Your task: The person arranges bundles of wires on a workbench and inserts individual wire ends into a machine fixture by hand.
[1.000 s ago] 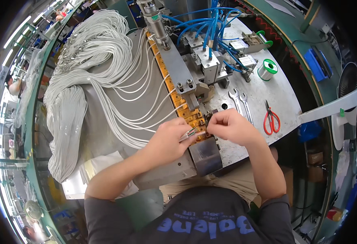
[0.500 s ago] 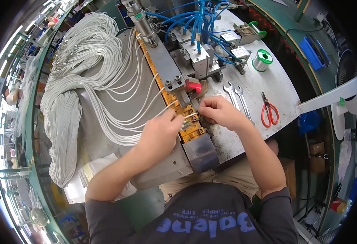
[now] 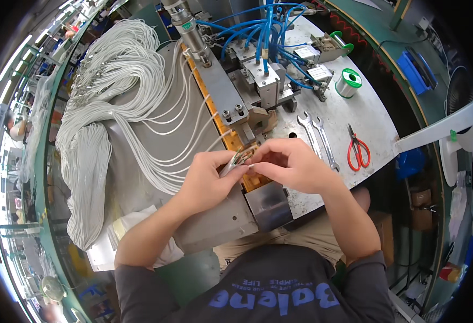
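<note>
My left hand (image 3: 208,178) is closed around several white cable ends (image 3: 230,168), whose bared, coloured tips point toward the right. Thumb and fingers of my right hand (image 3: 286,164) pinch a small whitish cable end just beside that bunch. Both hands meet above the yellow fixture rail (image 3: 232,142), near its front end, and hide part of it. White cables (image 3: 149,161) run from a large heap on the left to the rail. A metal block (image 3: 267,204) caps the rail's near end.
A pneumatic machine (image 3: 262,81) with blue tubes stands behind the hands. On the right of the tabletop lie two wrenches (image 3: 313,134), red-handled scissors (image 3: 358,152) and a solder wire spool (image 3: 349,83). The big white cable heap (image 3: 104,70) covers the left side. A white fan (image 3: 457,124) stands at far right.
My two hands have come together over the rail; the right moved left and slightly down to the bunch. A red part on the machine no longer shows red.
</note>
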Available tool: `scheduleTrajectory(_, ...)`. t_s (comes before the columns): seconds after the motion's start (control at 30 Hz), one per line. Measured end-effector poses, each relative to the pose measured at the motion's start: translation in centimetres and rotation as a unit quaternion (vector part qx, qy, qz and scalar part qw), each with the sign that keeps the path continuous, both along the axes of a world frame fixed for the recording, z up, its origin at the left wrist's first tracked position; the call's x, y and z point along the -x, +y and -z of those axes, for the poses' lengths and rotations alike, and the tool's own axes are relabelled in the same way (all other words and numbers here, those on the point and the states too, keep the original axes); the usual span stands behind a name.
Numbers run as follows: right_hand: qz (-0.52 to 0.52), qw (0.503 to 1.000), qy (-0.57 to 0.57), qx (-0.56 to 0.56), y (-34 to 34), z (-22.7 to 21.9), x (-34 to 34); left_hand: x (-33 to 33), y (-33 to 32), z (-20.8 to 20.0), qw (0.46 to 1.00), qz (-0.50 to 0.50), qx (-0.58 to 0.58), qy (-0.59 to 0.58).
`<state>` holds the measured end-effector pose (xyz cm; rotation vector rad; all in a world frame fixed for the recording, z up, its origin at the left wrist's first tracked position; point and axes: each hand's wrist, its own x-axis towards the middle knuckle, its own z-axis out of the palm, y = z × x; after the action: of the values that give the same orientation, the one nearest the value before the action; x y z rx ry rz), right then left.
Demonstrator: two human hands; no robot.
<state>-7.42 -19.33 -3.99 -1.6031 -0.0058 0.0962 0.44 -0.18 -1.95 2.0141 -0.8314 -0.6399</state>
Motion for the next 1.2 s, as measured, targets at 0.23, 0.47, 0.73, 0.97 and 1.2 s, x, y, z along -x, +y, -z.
scheduleTrajectory(0.23, 0.031, 0.999, 0.029, 0.018, 0.0, -0.8, 0.2, 1.0, -1.1, -1.5, 0.983, -0.057, 0.116, -0.128)
scheduleTrajectory(0.47, 0.025, 0.99, 0.104, -0.093, -0.3, -1.2, 0.7, 0.9, -0.3, -1.2, 0.999, 0.0, 0.034, -0.04)
scheduleTrajectory(0.73, 0.002, 0.998, 0.054, 0.024, 0.5, -0.9, 1.1, 1.2, -0.5, -0.1, 0.995, 0.035, 0.047, -0.081)
scheduleTrajectory(0.97, -0.012, 0.992, 0.106, -0.072, 0.4, -0.3, 0.5, 1.9, -0.3, 0.3, 0.989, 0.02, 0.081, -0.123)
scheduleTrajectory(1.2, -0.063, 0.998, 0.004, 0.028, 0.0, -0.5, 0.3, 1.2, 0.3, -0.1, 0.995, 0.075, 0.065, 0.021)
